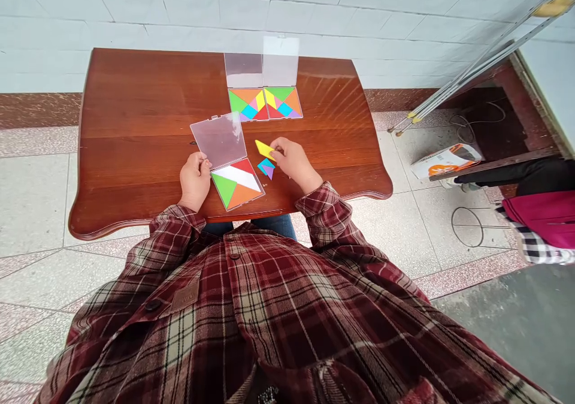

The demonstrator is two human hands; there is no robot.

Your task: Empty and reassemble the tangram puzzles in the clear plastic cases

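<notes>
A tangram case (218, 134) lies open near the table's front edge, its clear lid folded back. Green (223, 186), orange (242, 195) and red (245, 169) pieces sit in its tray, with a white bare strip between them. My left hand (195, 179) pinches the case's left side by the hinge. My right hand (294, 161) is closed on a yellow parallelogram piece (265, 150), held just above the table to the right of the case. Below it lie a blue piece (263, 166) and a purple triangle (269, 171), partly overlapping.
Two more tangram cases (246, 103) (283, 102) stand open side by side farther back, filled with coloured pieces. The wooden table (144, 110) meets a tiled wall (193, 8). On the right are metal poles (467, 62), a white-orange box (447, 161) and a person's dark-clad leg (489, 173).
</notes>
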